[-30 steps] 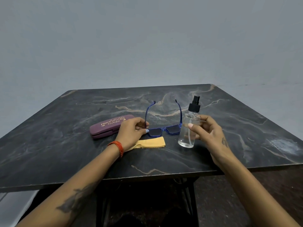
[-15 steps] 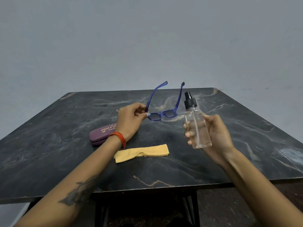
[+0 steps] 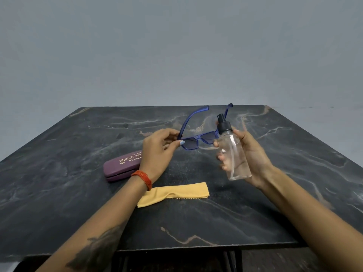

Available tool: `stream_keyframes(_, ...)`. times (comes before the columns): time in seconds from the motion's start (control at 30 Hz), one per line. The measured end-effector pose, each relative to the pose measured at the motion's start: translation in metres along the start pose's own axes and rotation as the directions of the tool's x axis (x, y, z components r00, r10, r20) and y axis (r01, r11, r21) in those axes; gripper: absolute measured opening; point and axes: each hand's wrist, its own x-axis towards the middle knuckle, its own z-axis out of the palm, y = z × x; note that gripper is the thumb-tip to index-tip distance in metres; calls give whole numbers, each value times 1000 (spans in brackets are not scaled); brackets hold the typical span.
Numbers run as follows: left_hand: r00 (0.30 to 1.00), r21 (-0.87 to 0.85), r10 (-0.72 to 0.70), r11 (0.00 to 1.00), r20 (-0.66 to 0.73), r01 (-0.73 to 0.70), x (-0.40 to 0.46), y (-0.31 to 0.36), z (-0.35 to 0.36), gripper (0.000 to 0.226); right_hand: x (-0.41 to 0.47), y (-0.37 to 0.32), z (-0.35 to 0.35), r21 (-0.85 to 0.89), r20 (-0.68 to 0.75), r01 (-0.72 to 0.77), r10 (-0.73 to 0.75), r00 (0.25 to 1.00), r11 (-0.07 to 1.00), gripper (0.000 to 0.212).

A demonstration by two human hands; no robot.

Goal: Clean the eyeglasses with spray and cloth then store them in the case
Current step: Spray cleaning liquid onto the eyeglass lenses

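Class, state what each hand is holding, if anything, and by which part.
The left hand pinches the glasses at the frame's corner by the hinge. The right hand grips the spray bottle round its clear body.

We see eyeglasses point(image 3: 198, 138): blue frame, dark tinted lenses. Spray bottle point(image 3: 233, 154): clear body, black nozzle. Cloth point(image 3: 174, 193): plain yellow. Case point(image 3: 122, 165): purple, gold lettering. Table point(image 3: 78, 173): black marble pattern, pale and tan veins. Wristband point(image 3: 142, 178): orange-red. Thumbnail point(image 3: 182, 142): light blue. Wall point(image 3: 176, 52): grey.
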Motion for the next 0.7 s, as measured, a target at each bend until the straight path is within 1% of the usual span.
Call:
stream_keyframes(0.07, 1000, -3, 6, 1000, -13, -6, 0, 1, 0, 19, -3, 0, 1, 35, 17, -2, 2, 1000, 999, 34)
stream_keyframes(0.1, 1000, -1, 12, 1000, -12, -13, 0, 1, 0, 19, -4, 0, 0, 24, 35, -1, 0, 999, 1000, 37)
stream_keyframes(0.2, 999, 17, 45, 999, 7, -45, -2, 2, 1, 19, -10, 2, 2, -96, 134, 46, -33, 990, 994, 52)
stream_keyframes(0.23, 998, 25, 58, 998, 10, -58, -2, 2, 0, 19, -10, 4, 1, -135, 165, 71, -48, 985, 988, 62)
stream_keyframes(0.27, 998, 33, 70, 997, 9, -70, -2, 1, 0, 19, -12, 5, 2, -202, 170, 98, -64, 983, 975, 72)
stream_keyframes(0.3, 997, 40, 79, 996, 7, -80, -2, 1, -1, 19, -12, 6, 2, -294, 143, 136, -97, 985, 946, 76)
stream_keyframes(0.37, 995, 47, 95, 994, 4, -95, -2, 1, -2, 20, -13, 8, 4, -501, 83, 234, -223, 971, 833, 80)
stream_keyframes(0.43, 992, 53, 125, 991, 10, -126, -3, 1, -3, 19, -15, 12, 4, -652, 98, 325, -348, 932, 685, 84)
stream_keyframes(0.53, 980, 78, 194, 977, 41, -197, -4, 1, -3, 18, -15, 17, 0, -762, 142, 403, -475, 868, 508, 83)
stream_keyframes(0.63, 973, 66, 224, 972, 53, -227, -4, 2, -4, 17, -12, 20, -2, -852, 183, 416, -565, 805, 317, 76)
stream_keyframes(0.7, 970, 52, 236, 970, 54, -239, -4, 3, -5, 17, -10, 22, -1, -885, 196, 401, -592, 782, 237, 72)
